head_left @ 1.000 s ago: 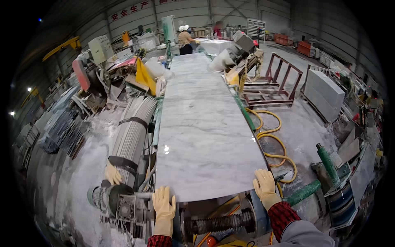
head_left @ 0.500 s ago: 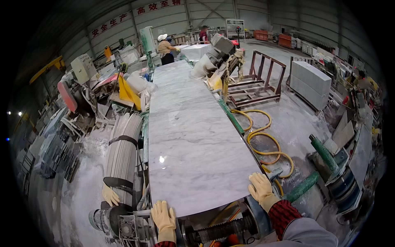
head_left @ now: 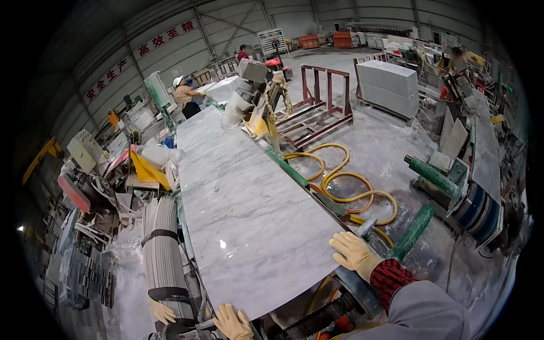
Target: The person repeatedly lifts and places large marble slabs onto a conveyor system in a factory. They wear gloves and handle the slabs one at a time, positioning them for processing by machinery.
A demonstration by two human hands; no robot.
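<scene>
A long, polished white marble slab (head_left: 243, 221) with grey veins lies flat along a machine bed. My right hand (head_left: 354, 253), in a cream glove, rests on its near right corner, fingers stretched out over the edge. At the near left corner, my left hand (head_left: 232, 323) wears a matching glove, its fingers straight and slightly apart against the slab's edge. Below the slab's near end, a dark ribbed roller (head_left: 323, 318) shows. Another cream glove (head_left: 162, 311) sits beside a strapped, ribbed grey bundle (head_left: 163, 249) on the left; whether it holds a hand I cannot tell.
A yellow hose (head_left: 362, 199) coils on the wet floor to the right, near green rollers (head_left: 412, 232). Beyond stand a brown metal rack (head_left: 320, 105) and stacked white blocks (head_left: 388, 88). A co-worker (head_left: 185, 96) in a white hat stands at the slab's far end.
The view has swung right and tilted, so the slab now slants and the scene sits further left. Both gloved hands stay at the slab's near corners.
</scene>
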